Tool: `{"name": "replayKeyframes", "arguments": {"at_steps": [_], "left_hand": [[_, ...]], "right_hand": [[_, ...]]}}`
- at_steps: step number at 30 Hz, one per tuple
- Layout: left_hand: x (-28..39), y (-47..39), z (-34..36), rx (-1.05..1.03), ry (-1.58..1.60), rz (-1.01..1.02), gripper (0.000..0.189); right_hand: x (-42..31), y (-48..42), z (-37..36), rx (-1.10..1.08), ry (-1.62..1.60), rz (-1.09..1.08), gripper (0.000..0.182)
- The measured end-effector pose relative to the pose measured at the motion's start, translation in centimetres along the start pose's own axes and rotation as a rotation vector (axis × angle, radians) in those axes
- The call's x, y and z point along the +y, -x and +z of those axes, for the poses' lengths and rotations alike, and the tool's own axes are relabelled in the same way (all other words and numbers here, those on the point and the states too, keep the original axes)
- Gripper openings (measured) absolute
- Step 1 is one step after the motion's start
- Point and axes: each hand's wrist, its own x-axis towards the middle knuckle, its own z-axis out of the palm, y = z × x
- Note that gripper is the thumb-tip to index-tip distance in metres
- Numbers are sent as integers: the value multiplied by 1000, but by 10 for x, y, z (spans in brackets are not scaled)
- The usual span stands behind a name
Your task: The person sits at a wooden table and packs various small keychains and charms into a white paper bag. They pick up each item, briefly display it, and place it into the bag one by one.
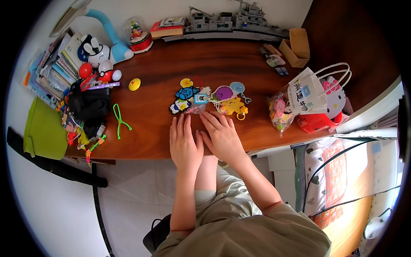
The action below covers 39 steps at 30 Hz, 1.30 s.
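Note:
My left hand (185, 143) and my right hand (221, 135) lie palm down near the front edge of a wooden desk (144, 128), holding nothing. Just beyond my fingertips is a cluster of bead-craft charms. It includes a blue figure (187, 93), a black-and-white one (179, 106), a purple round one (223, 93), a yellow one with a ring (231, 105) and a pale blue one with a chain (237, 87). A small light blue card holder (201, 98) lies in their middle. Clear plastic with pink pieces (193, 110) sits right by my fingertips, partly hidden.
Left are a yellow egg-shaped toy (134, 84), a green slingshot-shaped item (119, 122), black straps (90, 102) and a green bin (45, 131). A grey brick-built ship (224, 29) stands at the back. To the right are a white paper bag (306, 93) and a bag of trinkets (280, 110).

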Motion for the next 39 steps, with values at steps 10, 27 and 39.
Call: {"name": "replayKeyframes", "arguments": {"at_steps": [10,27,39], "left_hand": [[-3,-1,-2,147,199,-119,46],[12,5,-9,139,1255,-461,46],[16,21,-17,-118,1443,-478,10]], "right_hand": [[-3,9,-15,-28,-151,20,44],[3,27,-26,44,-467,-187,32],[-5,30,-29,108,-770,207,37]]}}
